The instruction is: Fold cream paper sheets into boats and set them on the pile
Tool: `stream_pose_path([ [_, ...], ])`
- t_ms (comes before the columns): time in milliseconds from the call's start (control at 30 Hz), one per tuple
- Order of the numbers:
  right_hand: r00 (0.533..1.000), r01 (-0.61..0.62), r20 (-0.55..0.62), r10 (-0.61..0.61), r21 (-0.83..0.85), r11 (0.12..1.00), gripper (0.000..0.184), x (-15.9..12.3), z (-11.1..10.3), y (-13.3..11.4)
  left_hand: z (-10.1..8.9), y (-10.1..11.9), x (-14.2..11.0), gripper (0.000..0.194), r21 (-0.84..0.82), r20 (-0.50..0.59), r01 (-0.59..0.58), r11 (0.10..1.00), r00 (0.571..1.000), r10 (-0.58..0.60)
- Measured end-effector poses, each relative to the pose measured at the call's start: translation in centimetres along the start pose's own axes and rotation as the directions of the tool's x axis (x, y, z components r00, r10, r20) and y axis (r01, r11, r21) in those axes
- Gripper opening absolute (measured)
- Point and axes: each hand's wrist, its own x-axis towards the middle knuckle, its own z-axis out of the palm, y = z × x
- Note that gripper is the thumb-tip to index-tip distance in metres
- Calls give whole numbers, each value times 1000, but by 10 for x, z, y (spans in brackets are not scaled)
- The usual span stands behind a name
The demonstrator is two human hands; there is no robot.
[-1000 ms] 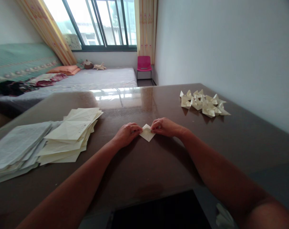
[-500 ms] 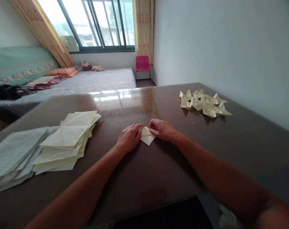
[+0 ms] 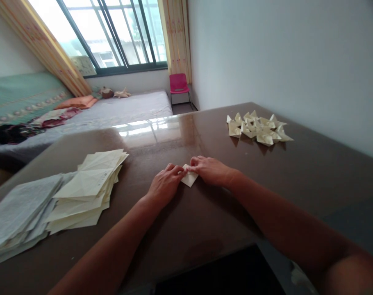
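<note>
Head view: the left hand and right hand nearly meet, fingers pressing the small folded paper on the worktop. Loose cream sheets lie left, folded paper shapes right.

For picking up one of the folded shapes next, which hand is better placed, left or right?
Right, most likely. The right hand is nearer the folded shapes, on its own side; the left hand would have to reach past it. Both hands are at the small paper.
</note>
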Motion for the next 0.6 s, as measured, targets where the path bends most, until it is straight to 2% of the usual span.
stream_pose_path([
  [133, 994, -62, 81, 71, -111, 992, 34, -11, -11, -14, -6, 10, -1, 35, 71, 68, -2, 997, 998, -3],
  [333, 982, -112, 137, 132, -146, 983, 25, -19, -20, -28, -1, 10, -2, 38, 91, 92, 7, 996, 996, -15],
  [500, 983, -86, 149, 105, -128, 988, 23, -18, -21, -25, 2, 3, -2, 41, 57, 76, -23, 998, 997, 19],
  [600, 988, -97, 111, 109, -109, 989, 21, -12, -18, -18, 1, -2, -4, 43, 34, 52, -63, 997, 997, 61],
])
